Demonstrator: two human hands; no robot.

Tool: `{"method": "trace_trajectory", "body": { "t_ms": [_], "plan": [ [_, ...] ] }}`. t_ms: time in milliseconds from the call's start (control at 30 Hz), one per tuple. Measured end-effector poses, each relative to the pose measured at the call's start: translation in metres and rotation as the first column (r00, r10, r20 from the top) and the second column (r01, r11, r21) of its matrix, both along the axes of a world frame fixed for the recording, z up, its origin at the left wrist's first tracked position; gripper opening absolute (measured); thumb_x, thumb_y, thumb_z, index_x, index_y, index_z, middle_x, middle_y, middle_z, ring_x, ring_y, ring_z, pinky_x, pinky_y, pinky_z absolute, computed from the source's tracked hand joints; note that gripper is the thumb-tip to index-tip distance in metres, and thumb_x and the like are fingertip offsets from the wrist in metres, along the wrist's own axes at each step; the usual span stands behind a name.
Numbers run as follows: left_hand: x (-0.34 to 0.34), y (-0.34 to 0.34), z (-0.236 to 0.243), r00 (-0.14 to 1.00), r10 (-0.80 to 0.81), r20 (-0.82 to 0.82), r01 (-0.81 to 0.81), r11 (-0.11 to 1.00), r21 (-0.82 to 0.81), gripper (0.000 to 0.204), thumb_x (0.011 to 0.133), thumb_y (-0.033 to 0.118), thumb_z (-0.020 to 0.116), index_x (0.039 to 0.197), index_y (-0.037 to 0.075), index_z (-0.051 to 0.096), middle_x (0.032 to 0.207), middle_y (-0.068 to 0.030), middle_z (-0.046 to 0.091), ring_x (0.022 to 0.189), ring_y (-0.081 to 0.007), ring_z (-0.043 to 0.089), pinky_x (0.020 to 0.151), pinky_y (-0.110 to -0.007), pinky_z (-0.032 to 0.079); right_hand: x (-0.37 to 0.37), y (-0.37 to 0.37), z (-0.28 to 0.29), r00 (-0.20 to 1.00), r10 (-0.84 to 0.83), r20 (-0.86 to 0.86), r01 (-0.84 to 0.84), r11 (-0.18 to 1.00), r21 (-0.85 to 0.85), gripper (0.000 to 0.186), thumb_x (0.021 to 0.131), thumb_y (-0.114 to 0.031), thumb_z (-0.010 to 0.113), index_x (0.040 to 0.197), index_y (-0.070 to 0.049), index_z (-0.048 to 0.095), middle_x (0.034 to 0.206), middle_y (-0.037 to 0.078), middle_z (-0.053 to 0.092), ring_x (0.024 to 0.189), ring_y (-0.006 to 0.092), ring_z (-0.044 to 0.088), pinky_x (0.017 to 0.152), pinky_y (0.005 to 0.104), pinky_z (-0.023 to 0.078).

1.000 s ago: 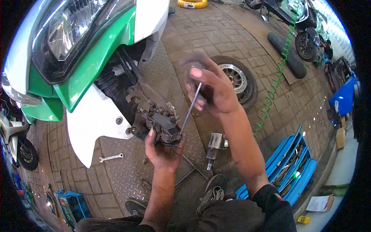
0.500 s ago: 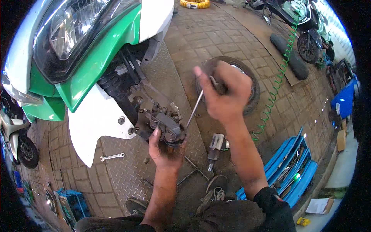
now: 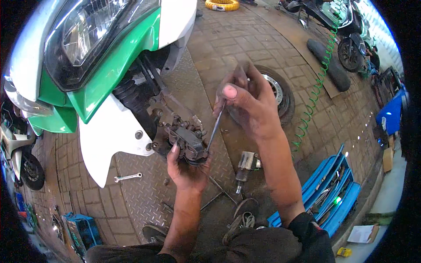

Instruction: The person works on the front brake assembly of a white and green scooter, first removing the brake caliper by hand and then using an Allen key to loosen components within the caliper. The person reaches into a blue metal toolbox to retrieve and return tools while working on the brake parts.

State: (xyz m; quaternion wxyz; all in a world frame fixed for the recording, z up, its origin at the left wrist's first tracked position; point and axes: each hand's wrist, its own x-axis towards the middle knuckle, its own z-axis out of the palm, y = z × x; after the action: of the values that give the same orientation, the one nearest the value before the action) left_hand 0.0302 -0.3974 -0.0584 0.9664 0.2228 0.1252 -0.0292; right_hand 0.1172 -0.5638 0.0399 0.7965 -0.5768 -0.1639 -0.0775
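Floor: brown rectangular paving bricks (image 3: 245, 39), with a grey diamond-tread metal plate (image 3: 142, 195) laid across the middle.
Motorcycle: glossy green-and-white front fairing (image 3: 118, 81) with a clear headlight (image 3: 87, 37) at upper left; below it, a white curved plastic panel (image 3: 103, 147) and a dark fork leg (image 3: 139, 107).
Caliper: dark, grimy metal brake caliper (image 3: 187, 138), just right of the white panel's lower corner, above the metal plate and cradled from below.
Left hand: the left hand (image 3: 187, 175) grasps the caliper, thumb up along its near side, the other fingers wrapped under and around its right end.
Rod: thin, straight grey metal rod (image 3: 215, 132), slanting from the right hand down to the caliper's right side; how its lower tip sits there cannot be made out.
Right hand: the right hand (image 3: 252, 105) is at the rod's upper end, fingers bent around it and thumb raised; the fingertips are blurred, so whether they clench the rod I cannot tell.
Beside the plate: silver combination wrench (image 3: 128, 177) toward the left; grey-and-black air impact gun (image 3: 245, 168) lying to the right.
Further right: black-tyred wheel (image 3: 287, 107) partly behind the right hand, green coiled air hose (image 3: 312, 103), open blue metal toolbox (image 3: 344, 208) full of tools.
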Motion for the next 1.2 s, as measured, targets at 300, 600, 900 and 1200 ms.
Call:
{"method": "trace_trajectory", "body": {
  "t_ms": [300,600,900,1200],
  "plan": [
    [0.001,0.002,0.000,1.000,0.004,-0.024,-0.003,0.999,0.053,0.053,0.090,0.051,0.057,0.131,0.017,0.059,0.119,-0.0024,0.068,0.106,-0.0241,0.065,0.079,-0.043,0.054,0.001,0.009,0.018,0.990,-0.116,-0.075,0.093,0.960,-0.263,0.030,0.089,-0.015,0.072,0.111,0.002,0.064,0.085,0.008,0.069,0.064,0.0137,0.066,0.049,0.0285,0.049],
    [0.001,-0.002,0.001,1.000,0.007,-0.004,-0.007,0.999,-0.045,0.054,0.087,0.040,0.063,0.134,0.014,0.056,0.117,-0.0059,0.068,0.103,-0.0247,0.068,0.083,-0.048,0.058,0.045,-0.021,-0.030,0.778,0.625,0.062,-0.619,0.748,0.240,0.052,0.095,-0.024,0.061,0.137,0.003,0.049,0.127,0.020,0.062,0.113,0.0348,0.064,0.065,0.0381,0.061],
    [0.003,0.002,-0.005,0.999,-0.015,0.045,0.018,0.997,-0.078,0.055,0.087,0.041,0.064,0.135,0.013,0.055,0.119,-0.0068,0.068,0.102,-0.0260,0.068,0.080,-0.048,0.059,0.061,-0.014,-0.036,0.724,0.685,0.076,-0.683,0.697,0.218,0.047,0.092,-0.025,0.066,0.129,0.003,0.055,0.126,0.020,0.061,0.115,0.0310,0.062,0.081,0.0389,0.056],
    [0.002,0.002,0.002,0.996,-0.003,0.089,0.013,0.994,-0.108,0.059,0.088,0.044,0.062,0.138,0.014,0.053,0.125,-0.0078,0.065,0.100,-0.0271,0.069,0.082,-0.045,0.059,0.063,0.003,-0.024,0.747,0.582,0.321,-0.640,0.760,0.111,0.030,0.082,-0.026,0.075,0.089,-0.003,0.056,0.087,0.006,0.053,0.083,0.0167,0.055,0.068,0.0310,0.046]
  ]
}}
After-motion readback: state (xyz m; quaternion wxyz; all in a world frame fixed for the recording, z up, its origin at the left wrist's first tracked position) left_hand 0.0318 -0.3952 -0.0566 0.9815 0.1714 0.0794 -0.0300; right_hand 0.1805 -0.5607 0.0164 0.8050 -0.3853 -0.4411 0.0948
